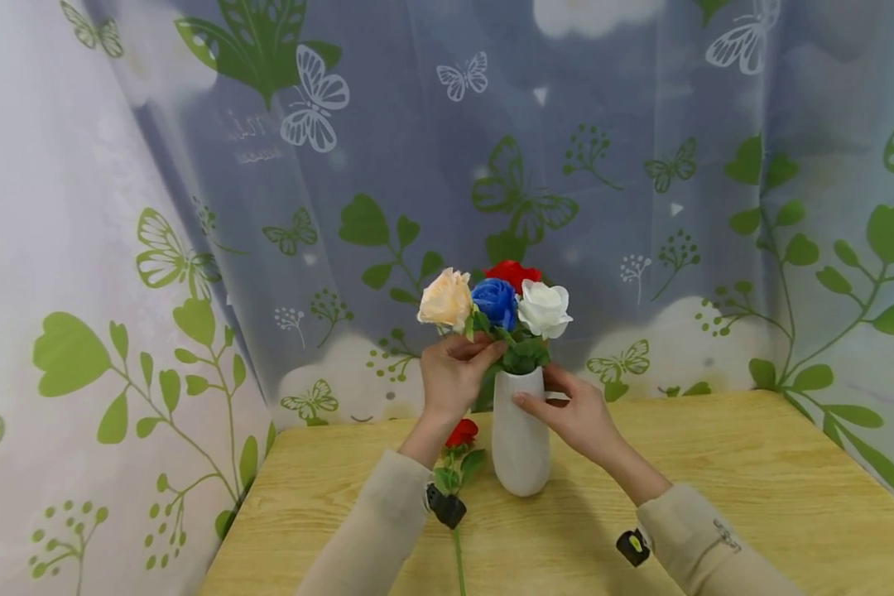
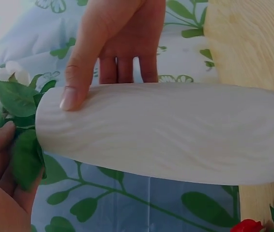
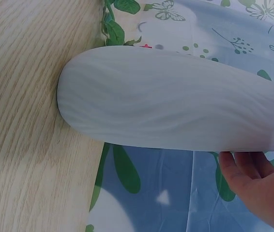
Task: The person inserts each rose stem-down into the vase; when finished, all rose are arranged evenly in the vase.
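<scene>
A white vase (image 1: 521, 439) with a rippled surface stands upright on the table, holding roses. A peach rose (image 1: 445, 300), a blue rose (image 1: 495, 302), a white rose (image 1: 545, 309) and a red rose (image 1: 512, 273) cluster above its mouth. My left hand (image 1: 450, 372) pinches among green leaves (image 2: 26, 157) just left of the rim; which rose they belong to is hidden. My right hand (image 1: 577, 414) grips the vase near its top, its thumb (image 2: 70, 96) on the wall and its fingers (image 3: 246, 169) around the far side.
Another red rose (image 1: 462, 434) lies on the wooden table (image 1: 715, 463) left of the vase, its stem running toward the near edge, partly behind a black wrist camera (image 1: 447, 507). A printed curtain (image 1: 417, 165) hangs behind the table's back edge.
</scene>
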